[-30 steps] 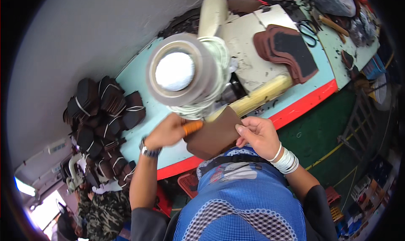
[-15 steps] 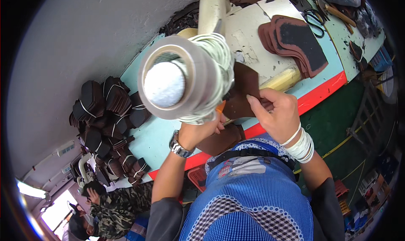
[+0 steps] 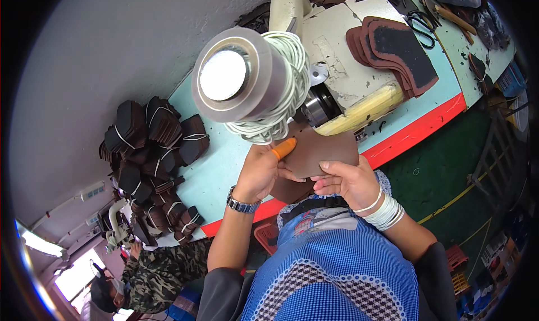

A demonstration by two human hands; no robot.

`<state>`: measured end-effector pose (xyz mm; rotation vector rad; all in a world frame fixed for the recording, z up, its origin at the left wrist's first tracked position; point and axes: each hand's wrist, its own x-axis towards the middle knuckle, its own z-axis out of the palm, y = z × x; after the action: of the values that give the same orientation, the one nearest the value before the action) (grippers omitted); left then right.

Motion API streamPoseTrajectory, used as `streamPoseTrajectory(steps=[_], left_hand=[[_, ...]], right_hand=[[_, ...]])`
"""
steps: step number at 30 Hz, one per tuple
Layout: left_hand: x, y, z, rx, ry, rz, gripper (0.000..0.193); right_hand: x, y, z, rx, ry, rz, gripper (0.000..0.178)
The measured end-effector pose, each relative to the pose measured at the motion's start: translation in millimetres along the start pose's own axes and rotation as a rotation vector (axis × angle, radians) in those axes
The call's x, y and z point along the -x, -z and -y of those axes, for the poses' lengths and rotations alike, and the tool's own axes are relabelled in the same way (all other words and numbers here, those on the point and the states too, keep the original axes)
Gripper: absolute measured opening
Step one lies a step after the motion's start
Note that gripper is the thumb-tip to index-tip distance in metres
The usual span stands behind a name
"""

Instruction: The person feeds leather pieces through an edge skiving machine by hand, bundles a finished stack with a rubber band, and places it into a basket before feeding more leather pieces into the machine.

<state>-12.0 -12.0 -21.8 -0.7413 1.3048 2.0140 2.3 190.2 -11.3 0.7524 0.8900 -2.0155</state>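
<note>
Both hands are closed together on one brown leather piece [image 3: 321, 152], held above the near edge of the light blue table [image 3: 216, 169], just below the sewing machine [image 3: 342, 79]. The left hand [image 3: 259, 172] grips the piece at its left edge, with an orange finger cot [image 3: 283, 148] lying on its upper left corner; a metal wristwatch [image 3: 242, 204] sits on that wrist. The right hand [image 3: 348, 181] pinches the lower edge from beneath, thumb on the upper face, white bands [image 3: 386, 211] around the wrist. The piece is roughly rectangular and lies nearly flat; its long axis runs left to right across the view, the right end tipped slightly up and pointing toward the table's red edge strip [image 3: 415, 133]. A second brown piece [image 3: 289, 189] shows below the hands, partly hidden. A large roll wound with white cord [image 3: 264, 90] stands close to the camera and covers part of the machine. A stack of dark brown cut pieces [image 3: 396, 48] rests on the machine bed at upper right. Bundles of banded dark pieces [image 3: 151, 147] lie heaped at the table's left end. A person in a camouflage jacket [image 3: 160, 270] works at lower left.
</note>
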Motion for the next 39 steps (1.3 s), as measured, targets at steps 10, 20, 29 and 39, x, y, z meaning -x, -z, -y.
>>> streamPoseTrajectory(steps=[10,20,29,39], left_hand=[[-9.6,-26.1,8.4,0.077,-0.024,-0.085,0.027],[-15.9,5.4,-19.6,-0.741,-0.277,0.089,0.026],[12.5,38.1,59.7,-1.437,-0.398,-0.093,0.051],[51.4,20.0,12.6,-0.923,-0.134,0.115,0.016]], right_hand=[[2.4,13.1,5.3,-0.093,0.043,0.007,0.030],[-10.0,10.4,23.2,0.578,0.461,-0.321,0.016],[4.6,33.1,113.1,1.630,1.591,-0.858,0.016],[6.4,8.8,4.2,1.201,0.819,0.146,0.021]])
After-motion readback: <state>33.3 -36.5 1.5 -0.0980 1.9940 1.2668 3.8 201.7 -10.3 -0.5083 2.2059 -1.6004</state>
